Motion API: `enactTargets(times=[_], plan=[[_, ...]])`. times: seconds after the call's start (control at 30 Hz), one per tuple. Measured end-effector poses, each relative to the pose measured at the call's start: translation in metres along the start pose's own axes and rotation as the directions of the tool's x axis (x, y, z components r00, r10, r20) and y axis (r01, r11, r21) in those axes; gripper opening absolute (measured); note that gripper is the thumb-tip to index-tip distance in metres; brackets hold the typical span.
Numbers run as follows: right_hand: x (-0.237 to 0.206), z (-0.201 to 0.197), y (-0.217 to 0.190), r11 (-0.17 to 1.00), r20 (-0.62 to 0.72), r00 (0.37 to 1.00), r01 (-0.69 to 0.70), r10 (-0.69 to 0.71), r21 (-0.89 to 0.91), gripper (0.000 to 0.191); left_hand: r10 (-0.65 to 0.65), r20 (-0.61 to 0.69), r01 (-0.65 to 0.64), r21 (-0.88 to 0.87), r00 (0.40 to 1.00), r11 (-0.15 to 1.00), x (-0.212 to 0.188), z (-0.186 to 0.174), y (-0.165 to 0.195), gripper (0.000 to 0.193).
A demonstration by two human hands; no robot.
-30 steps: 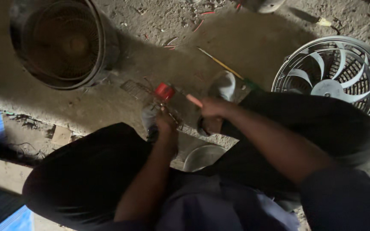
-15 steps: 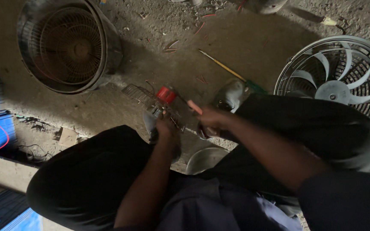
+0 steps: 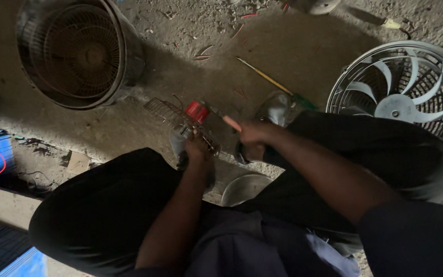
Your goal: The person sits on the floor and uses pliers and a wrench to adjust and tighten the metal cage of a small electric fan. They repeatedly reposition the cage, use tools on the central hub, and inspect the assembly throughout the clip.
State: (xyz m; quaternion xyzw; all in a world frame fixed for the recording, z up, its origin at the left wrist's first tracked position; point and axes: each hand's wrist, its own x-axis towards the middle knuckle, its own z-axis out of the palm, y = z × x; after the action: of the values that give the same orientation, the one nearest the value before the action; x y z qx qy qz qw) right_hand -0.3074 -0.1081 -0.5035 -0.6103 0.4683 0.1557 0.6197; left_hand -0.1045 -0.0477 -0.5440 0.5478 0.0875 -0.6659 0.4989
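A small wire-mesh metal part with a red cap [image 3: 197,114], unmoved since a moment earlier, is clasped in the closed left hand [image 3: 197,149], while a pale orange-handled tool [image 3: 232,123] remains pinched just beside it by the right hand [image 3: 255,134].

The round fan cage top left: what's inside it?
Through the dark fan cage wire grille, a round hub sits at the centre with rusty mesh around it. Whether blades lie beneath cannot be seen; it is too dim and covered by the grille.
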Motion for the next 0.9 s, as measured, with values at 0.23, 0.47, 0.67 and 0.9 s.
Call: enactTargets(times=[0.23,0.47,0.67,0.9], plan=[[-0.003,0.007,-0.001,0.890,0.146,0.975,-0.213,0.167,0.404,0.107,-0.015,-0.062,0.017,0.038,0.998,0.999,0.008,-0.005,-0.003,0.026],[0.002,0.030,0.017,0.872,0.127,0.980,-0.193,0.151,0.449,0.098,0.018,-0.083,-0.004,0.172,0.996,0.985,0.005,-0.009,-0.002,0.024],[0.018,0.017,0.027,0.948,0.018,0.997,-0.074,0.072,0.311,0.088,0.005,-0.013,-0.004,0.091,1.000,0.996,0.006,-0.010,-0.002,0.035],[0.005,0.001,0.016,0.967,0.041,0.998,-0.048,0.039,0.251,0.103,-0.072,0.347,0.112,-0.098,0.935,0.989,0.014,-0.019,-0.005,0.040]])
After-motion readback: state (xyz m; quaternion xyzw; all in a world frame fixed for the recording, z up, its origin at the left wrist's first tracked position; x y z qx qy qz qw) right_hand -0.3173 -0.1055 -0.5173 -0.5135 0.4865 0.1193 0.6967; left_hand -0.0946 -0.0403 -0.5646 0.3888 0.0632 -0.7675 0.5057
